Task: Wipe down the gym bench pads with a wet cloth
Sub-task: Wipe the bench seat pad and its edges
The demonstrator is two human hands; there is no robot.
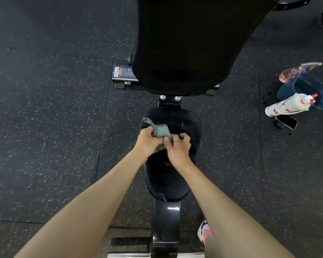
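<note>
From the head view, much of the cloth is buried between the two hands, so I cannot make out its full shape. It sits on the far left part of the seat pad. The left hand has its fingers curled round the cloth's left side. The right hand is bent at the knuckles, thumb and forefinger pinching the cloth's near right edge. The back pad is cut off by the top of the view and is so dark that its surface hardly reads. A shoe peeks out, half hidden behind the right forearm.

The cloth is a waffle-textured green, with a black-and-white checked strip trailing to the far left. The seat pad is glossy black vinyl, rounded and tapering toward the near end, with scuffs at its near edge. The floor is black rubber flecked with white.

There are two pads, two shiny bolts between them and one warning label on the frame. On the floor at right I count four things: a white spray bottle with red print, a phone, a blue tub and a pink bottle.
</note>
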